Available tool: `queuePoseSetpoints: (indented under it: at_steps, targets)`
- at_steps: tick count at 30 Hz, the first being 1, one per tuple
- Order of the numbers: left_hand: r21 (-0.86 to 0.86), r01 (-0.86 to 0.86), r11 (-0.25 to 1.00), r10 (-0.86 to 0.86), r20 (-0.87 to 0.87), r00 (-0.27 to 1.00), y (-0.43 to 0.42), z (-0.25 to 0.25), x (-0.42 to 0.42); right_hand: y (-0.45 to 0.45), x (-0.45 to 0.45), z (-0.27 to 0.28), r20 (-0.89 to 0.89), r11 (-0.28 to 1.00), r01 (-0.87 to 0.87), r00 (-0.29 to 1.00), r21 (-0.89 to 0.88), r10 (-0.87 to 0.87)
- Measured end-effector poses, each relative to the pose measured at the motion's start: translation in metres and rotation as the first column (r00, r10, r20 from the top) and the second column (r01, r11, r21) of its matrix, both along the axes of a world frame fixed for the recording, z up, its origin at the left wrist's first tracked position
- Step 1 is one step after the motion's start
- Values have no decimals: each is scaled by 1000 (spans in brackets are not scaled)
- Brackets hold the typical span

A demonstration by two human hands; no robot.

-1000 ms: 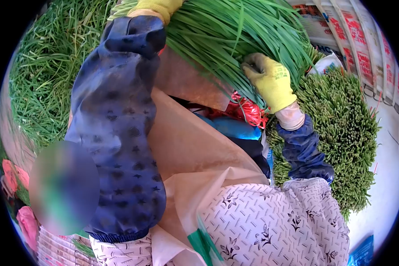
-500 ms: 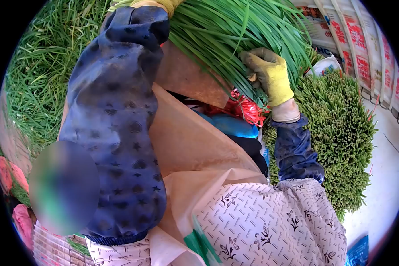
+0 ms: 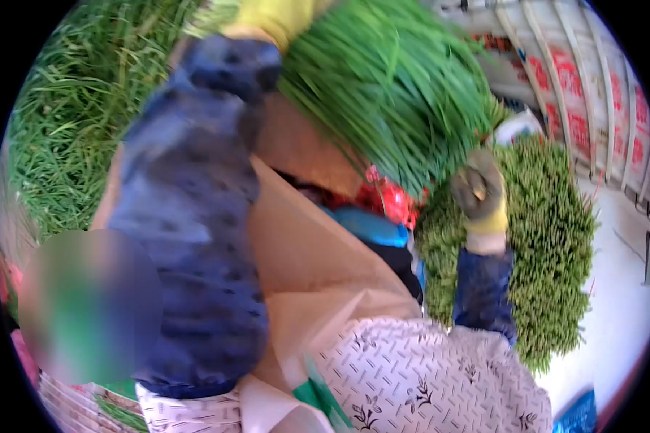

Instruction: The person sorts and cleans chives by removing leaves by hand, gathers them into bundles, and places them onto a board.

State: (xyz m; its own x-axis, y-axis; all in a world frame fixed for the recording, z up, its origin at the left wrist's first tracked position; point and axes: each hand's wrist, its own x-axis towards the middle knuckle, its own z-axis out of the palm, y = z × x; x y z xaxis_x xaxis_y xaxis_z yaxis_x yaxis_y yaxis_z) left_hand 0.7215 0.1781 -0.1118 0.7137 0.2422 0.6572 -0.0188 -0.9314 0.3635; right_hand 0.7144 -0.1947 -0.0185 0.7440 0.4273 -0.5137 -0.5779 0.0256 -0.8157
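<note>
My left hand (image 3: 282,20), in a yellow glove, is at the top edge, closed around a bunch of long green garlic chives (image 3: 390,86). Pale stalk ends (image 3: 213,16) show to the left of that hand, and its fingers are mostly hidden. The leaves fan out to the right over a brown board. My right hand (image 3: 480,189), in a yellow glove with a dark, soiled palm, is just off the leaf tips, above a block of bundled green stalks (image 3: 545,252). Its fingers are curled and blurred; a small pale spot shows among them, too unclear to name.
Loose green leaves (image 3: 72,130) are heaped at the left. Red plastic ties (image 3: 386,198) and a blue object (image 3: 372,226) lie beneath the leaf tips. A tan sheet (image 3: 310,238) covers my lap. A ribbed wall with red print (image 3: 578,94) stands at the right.
My right hand has come away from the chive leaves, moving right and down in view. My left hand stays at the stalks. The view has shifted slightly and is more blurred.
</note>
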Motion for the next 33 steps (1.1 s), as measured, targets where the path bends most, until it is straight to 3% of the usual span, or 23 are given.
queuePoseSetpoints:
  at_steps: [2,3,4,6,7,8,9,10,11,12,13,15,16,17,18,20,21,24,28,30,32,33]
  targets:
    - [-6,58,998,-58,-180,982,5,11,-5,1,28,1,206,868,-86,978,489,-19]
    - [-5,32,999,-32,-215,976,1,12,-7,7,51,9,145,792,-65,989,607,-30]
    - [36,25,999,-18,-166,986,-2,12,-9,21,66,25,75,707,-28,997,707,-36]
    - [-9,83,996,-84,-181,980,-3,20,-14,82,85,49,120,629,-72,992,774,-33]
    - [39,94,995,-84,-201,976,-4,27,-19,127,84,50,142,578,-168,986,799,90]
    - [-9,77,997,-77,-210,975,-7,31,-22,165,42,57,293,795,-231,954,561,71]
    - [-7,95,995,-94,-206,974,-6,31,-25,203,-1,63,417,933,-250,900,257,126]
    - [-12,114,993,-114,-204,972,-3,29,-27,238,-15,37,602,927,-305,706,-219,374]
    - [-9,174,985,-172,-218,961,0,32,-30,272,-30,11,614,743,-196,451,-640,647]
    - [-8,217,976,-213,-240,947,5,33,-34,296,-19,21,579,616,-88,260,-783,773]
    - [-509,324,798,-323,93,942,-4,5,-28,319,-8,32,498,493,70,74,-867,864]
    - [-488,273,829,-261,95,961,-5,-8,-33,268,59,28,591,591,-89,-262,-802,763]
    - [52,117,992,-104,-208,972,2,17,-39,248,71,7,536,529,-94,-199,-843,820]
    - [5,165,986,-158,-260,952,3,30,-41,229,82,-15,473,463,-98,-136,-881,871]
    - [6,161,987,-153,-263,952,6,36,-43,217,74,-16,376,419,-302,192,-856,906]
    - [-48,222,974,-227,-229,947,7,42,-43,199,55,-28,464,471,-114,86,-875,882]
    - [-74,221,972,-233,-281,931,11,50,-44,199,44,-30,419,428,-59,121,-902,900]
    - [101,124,987,-103,-192,976,12,60,-32,211,20,-26,332,318,108,151,-942,931]
    - [224,137,965,-73,-276,959,10,32,-19,198,34,-31,414,411,53,91,-910,906]
    - [76,227,971,-145,-567,811,15,30,-25,204,54,-18,507,511,-9,100,-860,856]
    - [50,239,970,-171,-559,812,15,36,-31,219,73,-18,521,587,-162,320,-793,791]
    - [79,223,972,-145,-546,825,13,32,-31,216,66,-23,410,463,-216,248,-860,878]
